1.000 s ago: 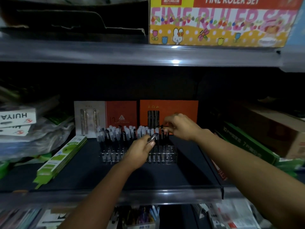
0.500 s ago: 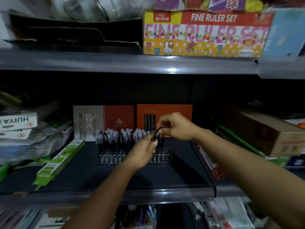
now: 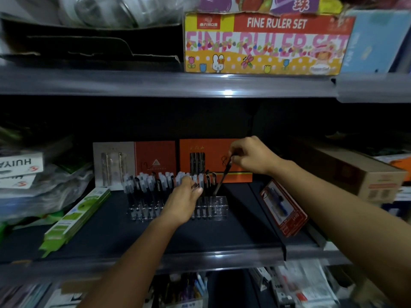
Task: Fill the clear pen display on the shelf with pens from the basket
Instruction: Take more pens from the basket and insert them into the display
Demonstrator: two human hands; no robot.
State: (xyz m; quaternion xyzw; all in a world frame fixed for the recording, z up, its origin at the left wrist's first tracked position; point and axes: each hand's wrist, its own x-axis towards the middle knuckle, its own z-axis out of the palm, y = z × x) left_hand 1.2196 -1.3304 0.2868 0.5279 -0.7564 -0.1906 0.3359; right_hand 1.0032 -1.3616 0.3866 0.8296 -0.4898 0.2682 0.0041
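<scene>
My right hand (image 3: 251, 157) pinching a black pen (image 3: 223, 176) tilted into the clear pen display (image 3: 221, 204), my left hand (image 3: 183, 202) gripping more pens, shelf (image 3: 100, 232) underneath.

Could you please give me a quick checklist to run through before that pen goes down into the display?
1. Right hand grips the pen at its top: ok.
2. Pen tip at the display, near its right end: ok.
3. Pen upright for the slot: not ok, it tilts.
4. Slot under the tip is free: cannot tell, the clear plastic blurs.
5. Left hand lies over the display's middle, apart from the pen: ok.
6. Left hand holds more pens: cannot tell; something dark shows at its fingers.
</scene>
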